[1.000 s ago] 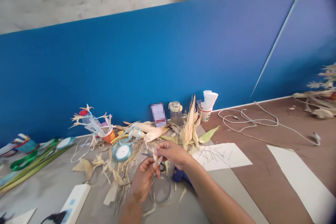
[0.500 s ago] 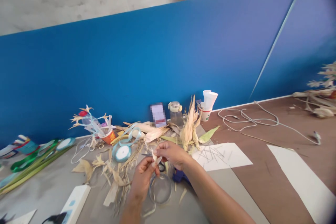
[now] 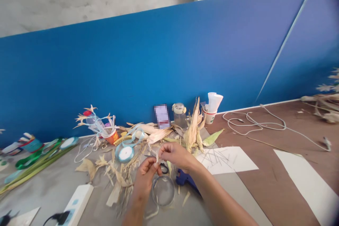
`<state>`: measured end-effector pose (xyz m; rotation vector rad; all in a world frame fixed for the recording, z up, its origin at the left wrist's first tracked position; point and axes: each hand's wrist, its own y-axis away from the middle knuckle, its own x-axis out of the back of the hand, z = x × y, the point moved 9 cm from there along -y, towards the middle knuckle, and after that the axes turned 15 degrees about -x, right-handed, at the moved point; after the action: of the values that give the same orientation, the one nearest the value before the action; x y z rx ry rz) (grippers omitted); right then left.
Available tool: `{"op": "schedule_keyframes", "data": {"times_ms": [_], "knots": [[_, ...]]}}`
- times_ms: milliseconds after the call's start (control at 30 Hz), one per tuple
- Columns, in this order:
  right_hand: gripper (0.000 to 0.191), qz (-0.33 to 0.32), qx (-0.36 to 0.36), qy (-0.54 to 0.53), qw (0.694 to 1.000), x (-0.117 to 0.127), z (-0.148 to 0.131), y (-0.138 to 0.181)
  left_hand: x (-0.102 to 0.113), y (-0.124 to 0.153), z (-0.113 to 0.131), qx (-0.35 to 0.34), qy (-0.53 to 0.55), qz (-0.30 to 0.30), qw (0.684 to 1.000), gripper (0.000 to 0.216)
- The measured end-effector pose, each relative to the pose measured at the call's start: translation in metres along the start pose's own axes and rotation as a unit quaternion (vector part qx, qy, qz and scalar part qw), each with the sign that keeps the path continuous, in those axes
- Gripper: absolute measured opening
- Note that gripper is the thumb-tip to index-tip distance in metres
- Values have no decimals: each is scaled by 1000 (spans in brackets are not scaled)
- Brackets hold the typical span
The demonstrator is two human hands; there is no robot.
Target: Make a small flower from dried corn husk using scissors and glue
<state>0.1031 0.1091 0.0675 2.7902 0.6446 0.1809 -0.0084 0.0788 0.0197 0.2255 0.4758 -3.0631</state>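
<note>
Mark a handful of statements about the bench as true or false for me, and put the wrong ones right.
1. The left hand and the right hand both pinch a small pale husk piece. True.
2. The blue tool lies to the left of the grey ring. False: the blue tool lies to the right of the grey ring.
3. The light blue ribbon spool lies to the left of both hands. True.
4. Thin dark rods lie on the power strip. False: the thin dark rods lie on a white sheet.
5. The lidded jar stands to the left of the upright husks. True.
</note>
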Motion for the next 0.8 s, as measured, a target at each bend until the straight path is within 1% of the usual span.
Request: {"op": "schedule_keyframes", "data": {"times_ms": [100, 167, 367, 433, 600, 667, 700, 733, 800], "knots": [[10, 11, 9, 41, 999, 0, 0, 1, -2, 1, -1, 1, 17, -6, 1000, 24], [11, 9, 8, 47, 999, -1, 1, 2, -3, 1, -3, 2, 38, -4, 999, 23], [13, -29, -13, 9, 999, -12, 3, 2, -10, 5, -8, 27, 151, 17, 988, 20], [13, -34, -7, 7, 999, -16, 2, 1, -12, 6, -10, 40, 192, 31, 980, 18], [13, -3, 20, 51, 999, -20, -1, 3, -10, 8, -14, 55, 283, 88, 953, 18], [15, 33, 49, 94, 994, -19, -8, 9, -8, 9, -18, 67, 315, 108, 940, 19], [15, 65, 70, 128, 987, -18, -14, 13, -8, 10, -20, 74, 329, 117, 934, 19], [15, 104, 94, 167, 976, -16, -20, 17, -7, 10, -22, 81, 341, 123, 929, 18], [12, 174, 146, 241, 944, -15, -33, 27, -7, 12, -25, 92, 357, 132, 920, 17]]}}
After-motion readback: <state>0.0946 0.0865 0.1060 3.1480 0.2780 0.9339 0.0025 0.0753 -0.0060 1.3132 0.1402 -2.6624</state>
